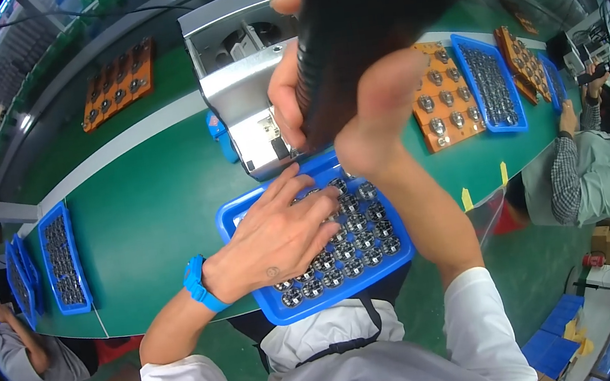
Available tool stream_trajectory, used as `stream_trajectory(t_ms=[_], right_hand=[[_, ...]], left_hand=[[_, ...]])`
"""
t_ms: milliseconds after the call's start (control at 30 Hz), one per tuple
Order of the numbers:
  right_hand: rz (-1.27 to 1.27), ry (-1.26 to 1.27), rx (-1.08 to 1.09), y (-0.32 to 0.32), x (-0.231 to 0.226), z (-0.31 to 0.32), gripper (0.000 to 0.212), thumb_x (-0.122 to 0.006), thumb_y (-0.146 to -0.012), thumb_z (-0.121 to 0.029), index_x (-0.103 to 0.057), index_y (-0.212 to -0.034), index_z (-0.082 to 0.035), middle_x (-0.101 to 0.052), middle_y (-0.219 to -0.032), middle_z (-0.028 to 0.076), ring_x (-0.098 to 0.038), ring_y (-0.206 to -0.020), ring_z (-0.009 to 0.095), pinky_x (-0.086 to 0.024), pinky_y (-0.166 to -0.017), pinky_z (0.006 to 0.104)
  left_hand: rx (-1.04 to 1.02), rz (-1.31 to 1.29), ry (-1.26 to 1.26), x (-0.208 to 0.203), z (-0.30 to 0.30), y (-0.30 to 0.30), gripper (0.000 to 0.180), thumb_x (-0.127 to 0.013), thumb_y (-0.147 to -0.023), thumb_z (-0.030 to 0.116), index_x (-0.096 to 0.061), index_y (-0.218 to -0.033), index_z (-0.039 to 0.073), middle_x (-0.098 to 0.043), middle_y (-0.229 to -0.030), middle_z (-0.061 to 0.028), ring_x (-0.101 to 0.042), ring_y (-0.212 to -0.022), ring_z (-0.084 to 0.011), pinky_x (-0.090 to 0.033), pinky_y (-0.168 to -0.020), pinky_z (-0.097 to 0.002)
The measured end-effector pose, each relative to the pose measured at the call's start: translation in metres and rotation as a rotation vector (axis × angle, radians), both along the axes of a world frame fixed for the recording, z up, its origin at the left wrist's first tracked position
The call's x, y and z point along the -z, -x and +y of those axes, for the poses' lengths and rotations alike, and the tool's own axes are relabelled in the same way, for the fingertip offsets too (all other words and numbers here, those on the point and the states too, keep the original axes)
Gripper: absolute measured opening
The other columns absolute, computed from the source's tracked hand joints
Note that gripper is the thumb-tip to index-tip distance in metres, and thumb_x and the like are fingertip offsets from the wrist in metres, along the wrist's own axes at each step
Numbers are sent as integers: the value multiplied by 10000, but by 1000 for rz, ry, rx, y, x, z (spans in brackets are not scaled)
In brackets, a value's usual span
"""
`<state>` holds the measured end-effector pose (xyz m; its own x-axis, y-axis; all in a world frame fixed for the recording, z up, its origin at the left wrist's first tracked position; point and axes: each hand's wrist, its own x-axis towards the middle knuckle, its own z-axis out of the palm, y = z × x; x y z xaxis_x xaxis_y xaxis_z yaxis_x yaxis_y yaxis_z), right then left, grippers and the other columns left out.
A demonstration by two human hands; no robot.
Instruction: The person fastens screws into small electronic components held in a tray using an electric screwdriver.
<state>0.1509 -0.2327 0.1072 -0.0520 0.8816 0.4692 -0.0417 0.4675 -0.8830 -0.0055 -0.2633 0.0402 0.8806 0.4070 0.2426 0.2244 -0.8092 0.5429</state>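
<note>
Head view: my left hand (280, 232) lies spread on the parts (360, 233) in the blue tray (247, 213) at 6 o'clock; my right hand (323, 89) grips a black tool (368, 23) at 12. I judge picking comes next, needing a careful pinch.

Bright, even overhead light; fisheye bends the edges, near objects blur.

I am in a factory assembly line. A long green workbench (140, 211) carries blue plastic trays (64, 260) full of small round metal parts, orange fixture boards (117, 82) and a grey metal machine (242, 84). Other workers (596, 174) sit along it.
</note>
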Motion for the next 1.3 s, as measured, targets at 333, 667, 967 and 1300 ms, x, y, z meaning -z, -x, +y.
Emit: stream_trajectory(t_ms=[333, 667, 967, 1300], right_hand=[[209, 221, -141, -40, 32, -46, 977, -458, -733, -862, -341, -1275, -57, -554, -639, 146, -534, -462, 230, -468, -456, 340], [174, 191, -99, -34, 50, -45, 979, -471, -730, -859, -340, -1244, -36, -569, -622, 120, -560, -485, 178, -481, -486, 284], [181, 193, -104, -32, 56, -44, 968, -456, -735, -861, -344, -1223, -32, -564, -622, 120, -553, -480, 174, -474, -474, 279], [270, 124, -279, -33, 68, -52, 969, -479, -757, -824, -390, -1255, 3, -565, -633, 120, -565, -518, 166, -464, -472, 262]], left_hand=[[-64, -46, 24, 2, 0, -1, 268, -609, -837, 40, -532, -1084, -30, -608, -1035, -194, -529, -1082, -383, -382, -1063, -511], [-68, -40, 34, 1, -1, -2, 271, -610, -809, 4, -520, -1061, -39, -617, -987, -219, -535, -1078, -399, -387, -1057, -520], [-77, -25, 29, -2, -1, -2, 233, -604, -826, 4, -514, -1036, -41, -623, -994, -205, -541, -1075, -390, -380, -1064, -523], [-36, -16, -35, -1, 0, -2, 205, -607, -821, 3, -489, -984, -39, -605, -971, -172, -538, -1076, -379, -368, -1080, -520]])
